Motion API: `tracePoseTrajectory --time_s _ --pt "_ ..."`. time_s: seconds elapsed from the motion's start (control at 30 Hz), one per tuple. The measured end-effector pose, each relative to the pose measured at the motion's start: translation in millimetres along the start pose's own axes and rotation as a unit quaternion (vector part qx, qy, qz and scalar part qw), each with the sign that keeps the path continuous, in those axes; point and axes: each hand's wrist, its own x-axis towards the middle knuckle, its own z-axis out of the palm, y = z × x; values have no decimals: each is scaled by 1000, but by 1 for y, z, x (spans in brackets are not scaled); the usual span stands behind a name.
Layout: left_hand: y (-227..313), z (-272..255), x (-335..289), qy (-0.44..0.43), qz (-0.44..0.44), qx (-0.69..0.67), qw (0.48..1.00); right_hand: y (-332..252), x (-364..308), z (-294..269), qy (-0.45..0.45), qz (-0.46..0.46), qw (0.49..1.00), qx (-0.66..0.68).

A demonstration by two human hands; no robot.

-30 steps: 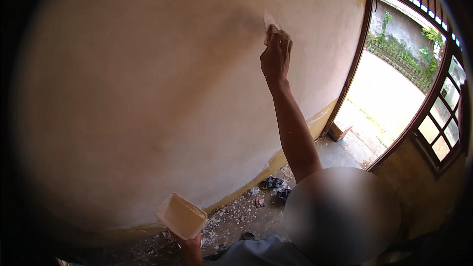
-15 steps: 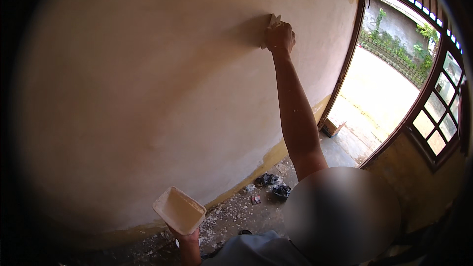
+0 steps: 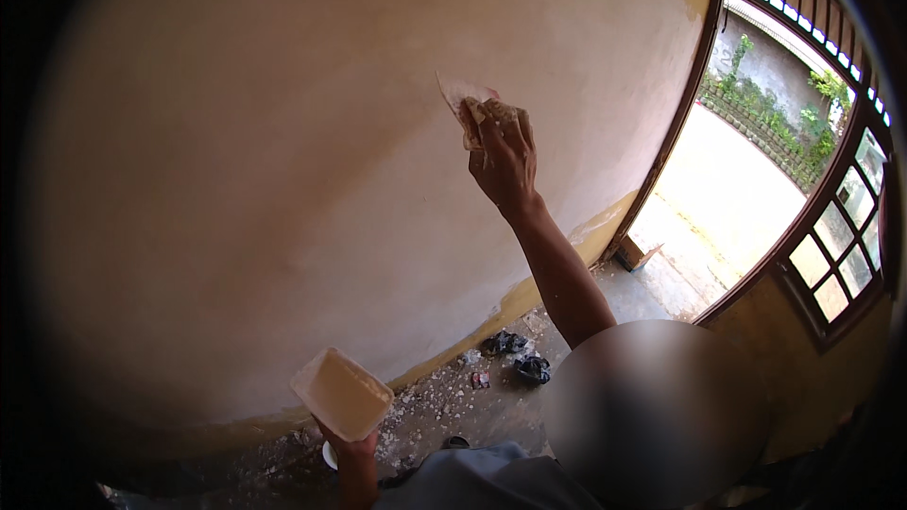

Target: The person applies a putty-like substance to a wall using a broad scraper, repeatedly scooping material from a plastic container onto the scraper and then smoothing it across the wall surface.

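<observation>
My right hand (image 3: 505,159) reaches up in front of the whitish wall (image 3: 283,151), its fingers closed round a putty-caked handle. From that grip the pale, broad blade of a putty knife (image 3: 456,93) points up and left. Whether the blade touches the wall, I cannot tell. Low on the left, my left hand (image 3: 351,444) holds up a shallow rectangular tub (image 3: 341,395) from beneath. The tub's inside is coated in a pale, cream-coloured layer, and its open side faces up toward me.
Pale crumbs litter the floor (image 3: 425,416) along the wall's foot. Two crumpled black plastic bags (image 3: 532,369) and a small red packet (image 3: 481,381) lie there. At right stand an open doorway (image 3: 727,179), a box (image 3: 635,252) and a paned window (image 3: 841,227). A blurred disc covers the lower right.
My right hand has come down and to the left with the putty knife, the blade now turned up and left. The left hand and tub stay nearly where they were.
</observation>
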Motion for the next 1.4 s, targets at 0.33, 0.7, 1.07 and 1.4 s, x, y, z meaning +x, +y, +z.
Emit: tracePoseTrajectory --time_s 0.33,0.7,1.07,1.4 --pt "31 2 3 -19 96 219 971 -28 -29 -3 -61 54 989 120" --pt "11 -2 2 123 -304 -507 797 -2 68 23 2 349 937 5" --pt "35 18 19 117 -269 -501 814 -73 51 18 18 -107 983 150" --pt "28 11 21 91 -229 -603 759 -110 372 15 158 -205 966 -12"
